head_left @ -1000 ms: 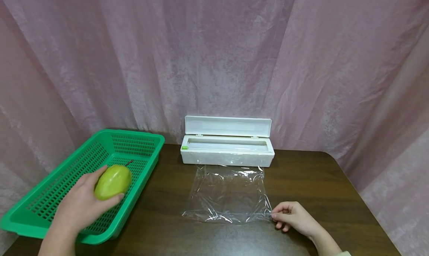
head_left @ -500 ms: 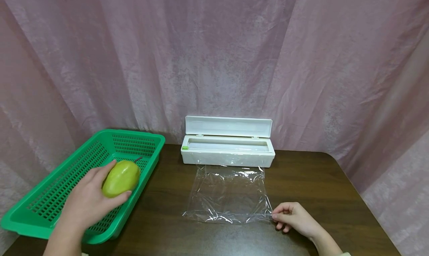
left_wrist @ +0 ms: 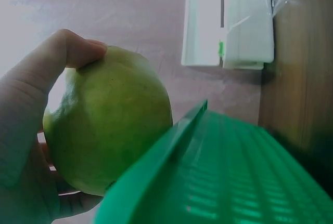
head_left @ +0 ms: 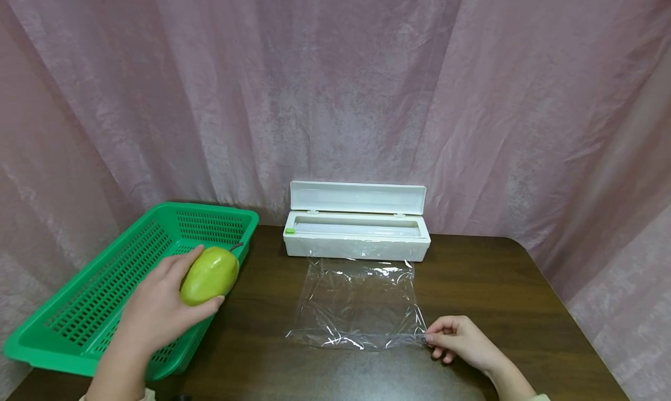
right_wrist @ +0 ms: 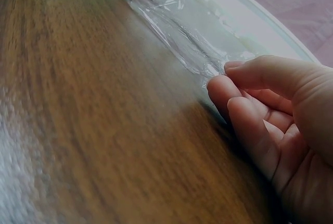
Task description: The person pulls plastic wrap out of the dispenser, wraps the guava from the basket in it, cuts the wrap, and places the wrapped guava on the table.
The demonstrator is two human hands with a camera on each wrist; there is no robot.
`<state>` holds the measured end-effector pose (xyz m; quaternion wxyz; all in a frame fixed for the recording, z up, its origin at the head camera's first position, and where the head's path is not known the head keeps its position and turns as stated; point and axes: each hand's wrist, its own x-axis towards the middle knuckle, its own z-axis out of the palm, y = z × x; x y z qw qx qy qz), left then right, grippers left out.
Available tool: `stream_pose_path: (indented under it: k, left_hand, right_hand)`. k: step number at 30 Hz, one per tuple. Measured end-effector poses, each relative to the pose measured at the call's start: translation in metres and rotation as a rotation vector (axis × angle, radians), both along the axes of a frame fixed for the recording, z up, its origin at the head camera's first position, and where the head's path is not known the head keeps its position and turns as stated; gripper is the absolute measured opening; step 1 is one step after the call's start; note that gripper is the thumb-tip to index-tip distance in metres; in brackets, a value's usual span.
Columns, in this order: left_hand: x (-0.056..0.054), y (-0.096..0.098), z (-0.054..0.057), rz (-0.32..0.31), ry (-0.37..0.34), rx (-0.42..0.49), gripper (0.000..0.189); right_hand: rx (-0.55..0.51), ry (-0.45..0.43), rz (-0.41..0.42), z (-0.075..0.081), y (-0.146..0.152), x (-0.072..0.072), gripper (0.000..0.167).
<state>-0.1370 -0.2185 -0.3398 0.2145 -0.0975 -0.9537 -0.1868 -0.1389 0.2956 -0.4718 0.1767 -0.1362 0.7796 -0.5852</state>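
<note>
My left hand (head_left: pixel 162 305) grips a yellow-green pear (head_left: pixel 211 275) with a thin dark stem, thumb on one side and fingers round the other. It holds the pear over the right side of the green basket (head_left: pixel 94 278); in the left wrist view the basket's rim (left_wrist: pixel 171 151) overlaps the pear's lower edge. At the right, my right hand (head_left: pixel 463 343) pinches the near right corner of a clear sheet of cling film (head_left: pixel 356 313) between thumb and index finger. The film stretches over the table from a white dispenser box (head_left: pixel 356 248) whose lid is raised.
The dispenser, with a small green slider (head_left: pixel 290 231) at its left end, stands at the back of the dark wooden table (head_left: pixel 487 284). Behind everything hangs a pink curtain (head_left: pixel 356 86). The basket takes up the table's left side.
My left hand has carried the pear rightward and slightly away, from above the basket's middle toward its right rim. The right hand and the film have stayed in place.
</note>
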Motion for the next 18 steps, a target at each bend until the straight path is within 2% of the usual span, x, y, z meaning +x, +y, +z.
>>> stream_pose_path:
  k: [7,18]
  left_hand:
    - [-0.004,0.014,-0.002,-0.046,0.023,0.004,0.085]
    - [-0.012,0.031,-0.003,-0.082,-0.024,0.013,0.091]
  right_hand:
    - [0.007,0.003,0.002,0.000,0.000,0.000,0.028]
    - [0.003,0.001,0.007,0.000,0.000,0.000,0.029]
